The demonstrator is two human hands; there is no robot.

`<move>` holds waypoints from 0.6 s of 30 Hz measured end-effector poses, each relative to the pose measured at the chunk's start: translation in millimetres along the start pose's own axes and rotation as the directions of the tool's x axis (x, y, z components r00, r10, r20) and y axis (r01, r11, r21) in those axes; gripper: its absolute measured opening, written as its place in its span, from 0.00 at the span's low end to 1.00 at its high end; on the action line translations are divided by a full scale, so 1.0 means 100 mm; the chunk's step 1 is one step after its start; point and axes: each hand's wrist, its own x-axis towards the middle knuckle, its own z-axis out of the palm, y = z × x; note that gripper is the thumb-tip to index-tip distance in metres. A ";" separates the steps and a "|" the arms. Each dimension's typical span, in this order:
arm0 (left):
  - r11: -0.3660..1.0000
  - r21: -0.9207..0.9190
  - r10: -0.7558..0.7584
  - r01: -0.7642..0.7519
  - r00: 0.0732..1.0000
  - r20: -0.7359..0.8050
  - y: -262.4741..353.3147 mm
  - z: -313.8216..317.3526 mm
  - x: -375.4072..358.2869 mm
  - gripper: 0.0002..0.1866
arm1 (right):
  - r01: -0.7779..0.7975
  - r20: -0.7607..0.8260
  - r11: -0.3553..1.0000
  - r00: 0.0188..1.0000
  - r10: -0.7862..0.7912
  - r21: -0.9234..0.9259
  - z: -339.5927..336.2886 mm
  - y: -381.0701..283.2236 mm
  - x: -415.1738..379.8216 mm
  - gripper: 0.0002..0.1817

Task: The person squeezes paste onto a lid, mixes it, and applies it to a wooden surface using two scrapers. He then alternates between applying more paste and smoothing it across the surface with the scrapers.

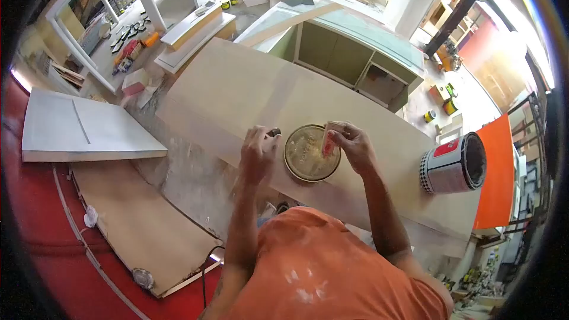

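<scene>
A round metal tin lid (301, 163) lies on the pale board in front of me. My right hand (354, 147) is at the lid's right side, fingers closed on a small red-and-cream packet (329, 146) held over the lid. Its exact kind is hard to make out. Left of the lid, my left hand (259, 153) is closed, with a small dark object (274, 133) pinched at the fingertips. That object is too small to name for sure. The left hand appears slightly apart from the lid.
The pale board (237, 95) spans the middle. On its right stands an open paint can (447, 163), tilted in view. Behind is a cabinet carcass (349, 62); a white panel (89, 124) is at left. An orange panel (494, 178) stands beyond the can.
</scene>
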 end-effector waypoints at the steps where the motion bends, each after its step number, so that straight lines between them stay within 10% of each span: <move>1: 0.985 0.109 0.140 -0.136 0.990 -0.031 0.02 0.02 -0.01 0.13 | 0.055 -0.002 0.995 0.998 -0.055 -0.081 0.03 -0.05 0.00 0.17; 18: 0.862 0.372 0.377 -0.345 0.926 -0.014 -0.01 0.05 0.02 0.14 | 0.161 -0.064 0.935 0.980 -0.190 -0.317 0.31 -0.02 0.08 0.12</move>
